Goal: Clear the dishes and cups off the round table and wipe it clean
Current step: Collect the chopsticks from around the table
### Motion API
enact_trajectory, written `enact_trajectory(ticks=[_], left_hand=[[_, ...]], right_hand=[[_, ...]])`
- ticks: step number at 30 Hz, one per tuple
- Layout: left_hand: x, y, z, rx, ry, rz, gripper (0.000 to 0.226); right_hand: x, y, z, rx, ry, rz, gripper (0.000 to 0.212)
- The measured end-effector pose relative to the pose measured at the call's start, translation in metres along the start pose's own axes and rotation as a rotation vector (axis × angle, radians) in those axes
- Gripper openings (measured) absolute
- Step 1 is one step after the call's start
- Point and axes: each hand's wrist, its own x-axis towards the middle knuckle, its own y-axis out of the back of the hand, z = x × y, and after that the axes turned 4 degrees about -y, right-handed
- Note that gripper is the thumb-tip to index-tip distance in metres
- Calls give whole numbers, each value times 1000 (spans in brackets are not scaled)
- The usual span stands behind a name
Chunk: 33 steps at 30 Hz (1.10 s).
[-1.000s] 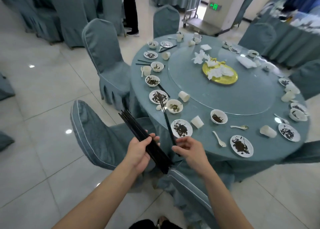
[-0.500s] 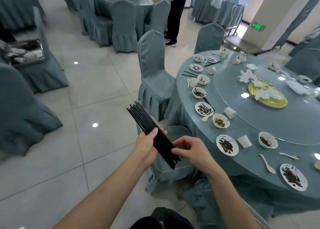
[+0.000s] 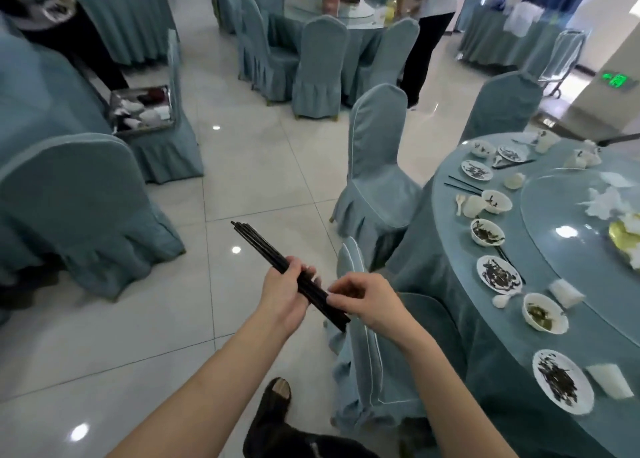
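Note:
My left hand [image 3: 284, 293] grips a bundle of black chopsticks [image 3: 263, 248] that points up and to the left over the floor. My right hand [image 3: 367, 300] pinches the bundle's near end with curled fingers. The round table [image 3: 450, 249] with its blue cloth stands at the right. Along its edge sit several white plates [image 3: 498, 273] and bowls [image 3: 544, 312] with dark scraps, white cups [image 3: 566, 293], a spoon [image 3: 459, 203] and a loose pair of chopsticks [image 3: 462, 185]. A glass turntable [image 3: 568, 246] carries a yellow dish [image 3: 623, 237] with crumpled napkins.
Blue-covered chairs stand close: one [image 3: 370, 336] right below my hands, another [image 3: 375, 166] beside the table, one [image 3: 79, 215] at the left. A metal tray [image 3: 142, 109] of items rests on a chair at upper left. People [image 3: 424, 41] stand at the far tables.
The view has swung left, away from the table. My right hand has brought the pair of chopsticks it lifted off the table into the bundle in my left hand.

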Motion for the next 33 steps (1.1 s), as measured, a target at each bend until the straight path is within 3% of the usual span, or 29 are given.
enact_trajectory(ticks=[9,16,33], left_hand=[[141,-9,108,-9,-128,67,16],[226,-62,121,-66,-82,-10,12],[471,-235,111,215,219,-369,18]], right_hand=[[190,-61,-46,376,-79,236,12],[278,-51,-71,685,-224,428,20],[477,86,-24,667,-328,941,18]])
